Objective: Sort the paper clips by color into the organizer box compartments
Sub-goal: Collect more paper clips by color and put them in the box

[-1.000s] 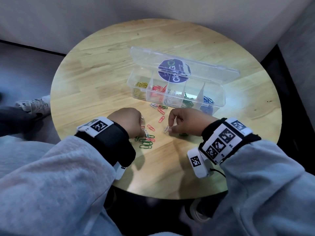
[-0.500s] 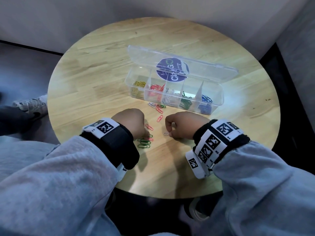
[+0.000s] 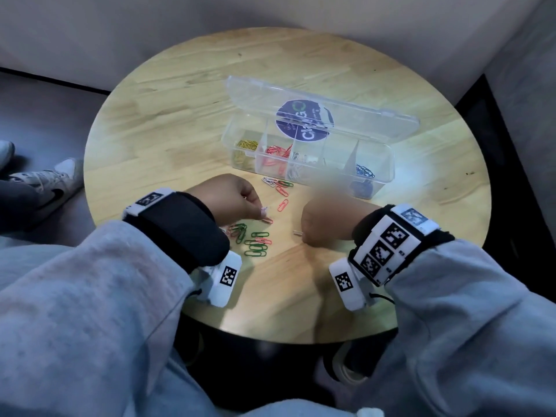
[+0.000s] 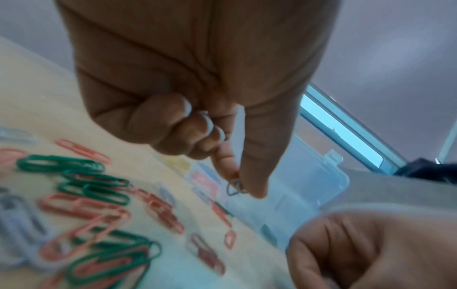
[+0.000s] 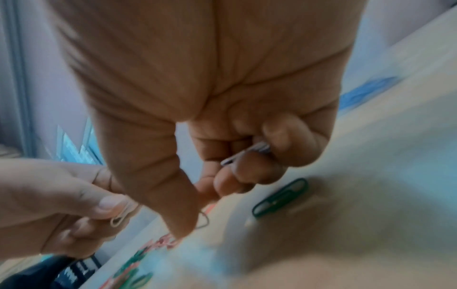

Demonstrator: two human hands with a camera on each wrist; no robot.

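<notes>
Your left grip [image 3: 233, 197] is curled tight, thumb and forefinger pinching a small grey paper clip [image 4: 235, 188] at their tips just above the bench [image 3: 168, 121]. Your right grip [image 3: 326, 219] is also closed: a white paper clip [image 5: 243, 153] is trapped between its curled fingers, and another wire end shows beside the thumb tip, though blur hides exactly how that one is held. Both hands hover close together near the front of the round wooden top.

Between and below your hands lies the unsorted pile of paper clips [image 3: 254, 240], mostly green and red, overlapping one another. A few more loose clips [image 3: 278, 186], red, white and green, lie just in front of the organizer box [image 3: 388, 170]. One green clip [image 5: 280, 197] rests alone on the wood beside your right fingers.

You have the clear box well behind the hands with its lid [image 3: 361, 115] standing open. Its compartments hold yellow clips [image 3: 246, 145] at the left end, red clips [image 3: 275, 152] next, white ones in the middle, and blue clips [image 3: 364, 170] at the right end.
</notes>
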